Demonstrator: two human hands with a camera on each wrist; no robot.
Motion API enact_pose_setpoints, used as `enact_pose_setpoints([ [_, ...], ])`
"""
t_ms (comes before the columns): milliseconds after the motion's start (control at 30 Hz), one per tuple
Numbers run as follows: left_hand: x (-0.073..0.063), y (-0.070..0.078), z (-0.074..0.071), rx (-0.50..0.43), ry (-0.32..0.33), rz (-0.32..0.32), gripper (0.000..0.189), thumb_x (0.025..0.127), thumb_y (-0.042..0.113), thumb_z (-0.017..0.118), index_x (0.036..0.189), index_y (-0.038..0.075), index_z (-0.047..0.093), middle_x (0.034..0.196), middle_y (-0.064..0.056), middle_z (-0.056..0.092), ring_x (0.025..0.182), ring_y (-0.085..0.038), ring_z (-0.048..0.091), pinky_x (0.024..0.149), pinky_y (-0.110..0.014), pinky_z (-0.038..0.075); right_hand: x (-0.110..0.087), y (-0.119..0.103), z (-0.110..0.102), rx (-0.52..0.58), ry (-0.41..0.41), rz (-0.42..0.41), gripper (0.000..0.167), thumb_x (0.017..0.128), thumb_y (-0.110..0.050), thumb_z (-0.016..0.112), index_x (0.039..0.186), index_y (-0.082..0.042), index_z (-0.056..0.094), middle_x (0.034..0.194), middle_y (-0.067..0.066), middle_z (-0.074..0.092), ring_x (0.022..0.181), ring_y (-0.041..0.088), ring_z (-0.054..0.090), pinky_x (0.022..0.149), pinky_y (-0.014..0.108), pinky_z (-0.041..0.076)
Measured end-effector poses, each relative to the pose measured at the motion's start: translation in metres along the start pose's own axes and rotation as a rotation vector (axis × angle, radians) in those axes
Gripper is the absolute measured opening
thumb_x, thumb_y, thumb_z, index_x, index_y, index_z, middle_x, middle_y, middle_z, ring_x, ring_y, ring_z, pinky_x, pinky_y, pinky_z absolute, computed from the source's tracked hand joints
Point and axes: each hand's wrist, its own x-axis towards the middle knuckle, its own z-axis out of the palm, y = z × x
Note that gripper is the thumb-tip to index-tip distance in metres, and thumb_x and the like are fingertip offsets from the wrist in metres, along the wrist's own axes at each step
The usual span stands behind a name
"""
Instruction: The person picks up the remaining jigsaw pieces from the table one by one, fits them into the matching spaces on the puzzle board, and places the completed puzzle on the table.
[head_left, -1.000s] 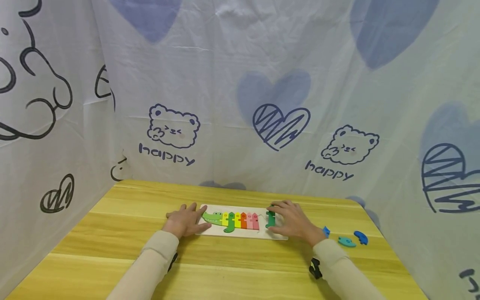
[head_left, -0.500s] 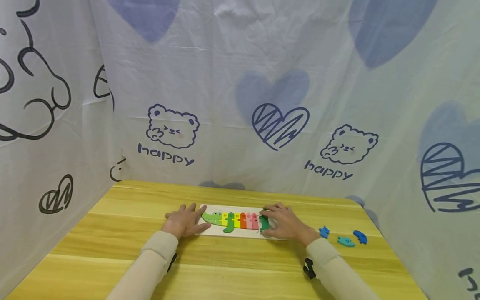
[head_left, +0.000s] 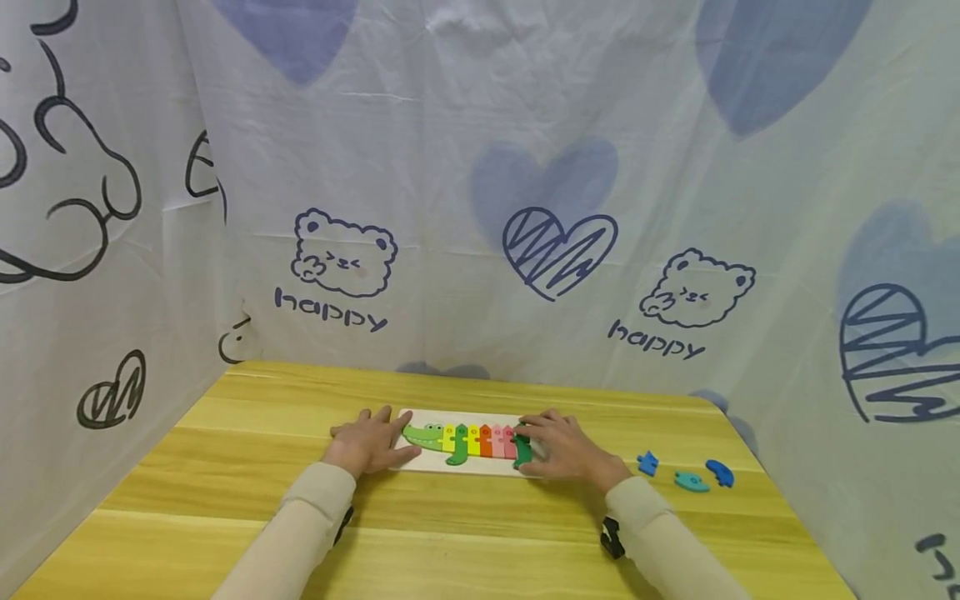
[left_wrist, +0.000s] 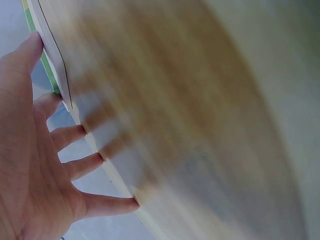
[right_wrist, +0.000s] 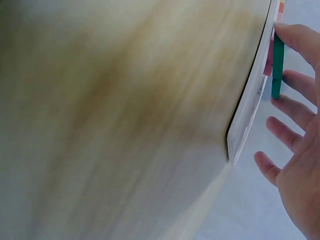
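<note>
A white puzzle board [head_left: 480, 468] lies on the table with a crocodile built from coloured pieces, its light green head [head_left: 424, 437] at the left. My left hand [head_left: 365, 444] rests spread at the board's left end, thumb and index finger touching it and other fingertips on the table. With thumb and fingers, my right hand [head_left: 564, 450] pinches a dark green puzzle piece [head_left: 522, 450] beside the pink pieces [head_left: 499, 443]. In the right wrist view, that dark green piece [right_wrist: 277, 67] stands slightly above the board, overlapping a pink one. Whether it touches the pink piece I cannot tell.
Right of my right hand lie three loose pieces: a blue one [head_left: 647, 463], a teal one [head_left: 691, 482] and a dark blue one [head_left: 721, 472]. The wooden table [head_left: 480, 533] ends at a printed white cloth [head_left: 450, 333] behind and at the sides.
My right hand has moved left along the board with the dark green puzzle piece, bringing it up to the pink pieces. The left hand stays in place.
</note>
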Motion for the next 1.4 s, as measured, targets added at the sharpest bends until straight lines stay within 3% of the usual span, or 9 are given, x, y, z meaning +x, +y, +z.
enact_pose_setpoints([
  [400,0.001,-0.0009,0.002,0.001,-0.001,-0.006,0.079,0.099,0.069,0.048,0.162,0.025,0.035,0.166,-0.02,0.035,0.148,-0.055,0.035,0.095,-0.09,0.035,0.0,-0.0009,0.0011,-0.005,-0.01,-0.014,0.064,0.092,-0.049,0.072,0.145,-0.016,0.061,0.153,0.011,0.056,0.134,0.033,0.049,0.102,0.055,0.044],
  [833,0.0022,-0.0018,0.0037,0.001,0.011,0.006,0.08,0.098,0.07,0.049,0.162,0.023,0.036,0.165,-0.02,0.036,0.147,-0.057,0.036,0.093,-0.09,0.036,0.0027,0.0015,0.0025,0.043,-0.049,-0.009,0.066,0.092,-0.051,0.07,0.147,-0.016,0.059,0.154,0.011,0.055,0.137,0.035,0.048,0.107,0.062,0.041],
  [1400,0.0002,-0.0001,0.0006,0.006,0.004,0.009,0.078,0.099,0.069,0.048,0.162,0.024,0.035,0.166,-0.021,0.036,0.148,-0.056,0.035,0.094,-0.09,0.036,0.0031,-0.0009,0.0021,0.057,-0.074,0.039,0.065,0.092,-0.045,0.073,0.148,-0.017,0.058,0.156,0.009,0.053,0.137,0.034,0.047,0.109,0.058,0.041],
])
